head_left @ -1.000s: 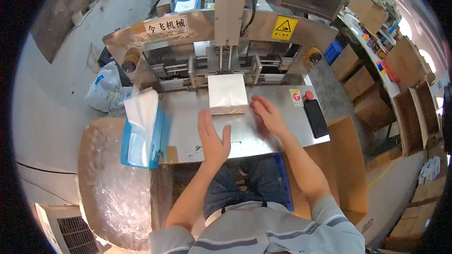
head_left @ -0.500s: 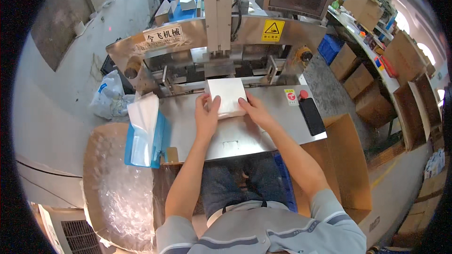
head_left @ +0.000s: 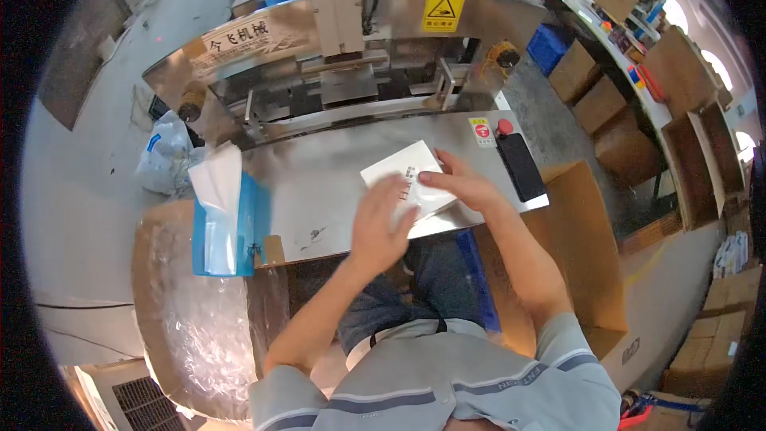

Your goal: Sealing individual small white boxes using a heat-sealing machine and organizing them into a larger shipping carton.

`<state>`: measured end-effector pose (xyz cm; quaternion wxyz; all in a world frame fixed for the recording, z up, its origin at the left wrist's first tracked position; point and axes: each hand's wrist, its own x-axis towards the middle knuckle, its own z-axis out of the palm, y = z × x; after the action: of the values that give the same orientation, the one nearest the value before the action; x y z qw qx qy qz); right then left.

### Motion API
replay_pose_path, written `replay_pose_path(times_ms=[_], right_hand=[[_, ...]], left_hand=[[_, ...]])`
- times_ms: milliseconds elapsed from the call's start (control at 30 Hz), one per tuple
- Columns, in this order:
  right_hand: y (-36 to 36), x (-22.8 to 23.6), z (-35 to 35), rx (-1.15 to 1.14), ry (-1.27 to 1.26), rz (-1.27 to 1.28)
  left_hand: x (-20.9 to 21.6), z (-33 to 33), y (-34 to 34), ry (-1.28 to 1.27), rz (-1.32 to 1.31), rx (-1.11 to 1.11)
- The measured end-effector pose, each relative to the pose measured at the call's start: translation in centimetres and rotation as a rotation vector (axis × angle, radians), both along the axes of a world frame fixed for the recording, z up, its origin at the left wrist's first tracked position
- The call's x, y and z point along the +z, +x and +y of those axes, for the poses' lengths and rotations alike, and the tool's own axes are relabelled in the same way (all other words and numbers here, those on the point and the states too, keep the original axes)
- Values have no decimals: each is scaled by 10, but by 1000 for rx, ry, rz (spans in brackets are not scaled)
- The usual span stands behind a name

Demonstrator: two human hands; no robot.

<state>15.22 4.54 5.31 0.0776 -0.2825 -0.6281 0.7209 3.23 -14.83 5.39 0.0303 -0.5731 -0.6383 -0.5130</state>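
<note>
A flat white box (head_left: 399,166) with dark print on its upper face sits turned askew over the front of the steel worktable (head_left: 311,183). My right hand (head_left: 467,185) grips its right side, thumb on top and fingers behind the far edge. Across the near left part of the box lies my left hand (head_left: 381,227), slightly blurred, with fingers stretched out and thumb apart. It covers some of the print. Whether it presses on the box or only passes over it is not clear.
Behind the table stands a steel machine frame (head_left: 287,28). A blue holder with clear plastic bags (head_left: 225,223) is at the left edge, above a carton of crumpled film (head_left: 199,311). To the right are a black phone (head_left: 520,168), a red button (head_left: 504,126) and an open carton (head_left: 586,247).
The box has come nearer to me and turned, and its printed face now shows. My left hand has gone from its left side onto its top. The view has shifted.
</note>
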Motion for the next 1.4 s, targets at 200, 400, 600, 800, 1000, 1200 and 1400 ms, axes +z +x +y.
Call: replay_pose_path(times_ms=[200,400,600,800,1000,1200,1400], right_hand=[[19,11,-11,42,20,86],[34,23,-22,177,232,124],[75,21,-6,211,463,73],[179,33,19,-148,292,-4],[341,31,43,-814,325,76],[495,-95,38,-929,225,-424],[595,-246,-2,-921,57,-886]], left_hand=[[20,53,-88,-425,-787,34],[27,101,-75,-830,-868,-700],[35,133,-19,-731,-660,-589],[6,143,-7,-477,-366,-117],[-21,106,54,-637,118,-201],[-57,103,71,-590,592,-100],[-52,109,68,-586,637,-99]])
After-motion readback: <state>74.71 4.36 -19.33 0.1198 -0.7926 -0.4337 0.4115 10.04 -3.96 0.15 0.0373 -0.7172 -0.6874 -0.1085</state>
